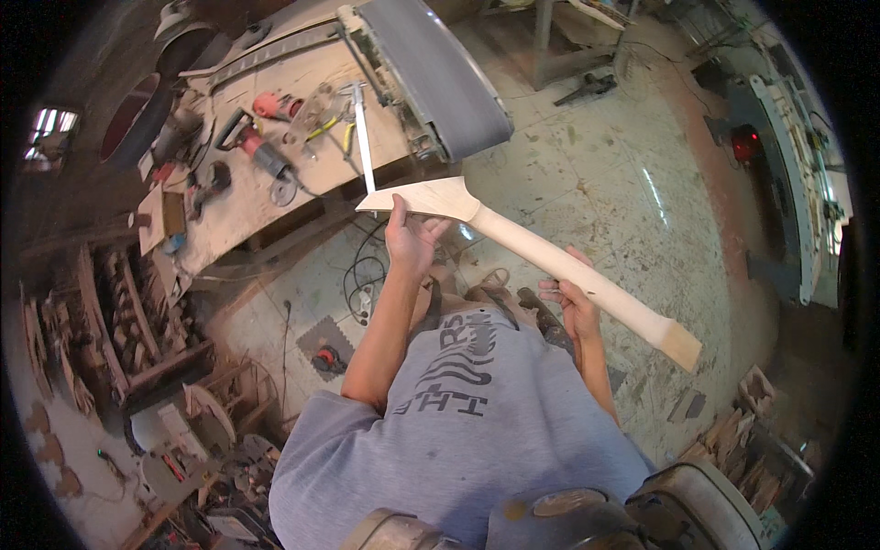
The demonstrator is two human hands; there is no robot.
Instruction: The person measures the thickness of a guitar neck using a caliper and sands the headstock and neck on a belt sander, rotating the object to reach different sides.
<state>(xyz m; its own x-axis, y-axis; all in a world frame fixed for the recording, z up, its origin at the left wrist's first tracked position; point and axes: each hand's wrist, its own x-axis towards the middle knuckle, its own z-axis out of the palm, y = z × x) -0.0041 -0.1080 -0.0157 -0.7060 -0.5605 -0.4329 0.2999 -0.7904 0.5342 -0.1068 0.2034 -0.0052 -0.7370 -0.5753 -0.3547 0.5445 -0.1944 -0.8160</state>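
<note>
A pale wooden instrument neck [532, 247] with a wide angled headstock [431, 194] runs diagonally in front of my torso, from upper left down to a squared heel at the lower right. My left hand [412, 240] grips the underside of the headstock, thumb along its near edge. My right hand [573, 307] holds the shaft toward the heel end, fingers curled beneath it. A silver caliper-like bar [364, 133] extends behind the headstock tip over the bench; I cannot tell whether it rests there or touches the wood.
A workbench [211, 243] at upper left bears power tools [261, 151], pliers [348, 137] and a belt sander [440, 73]. Wood pieces on racks [119, 339] stand left. A machine [779, 183] is at right. Cables [362, 284] and a red-and-black tool [325, 359] lie on the floor.
</note>
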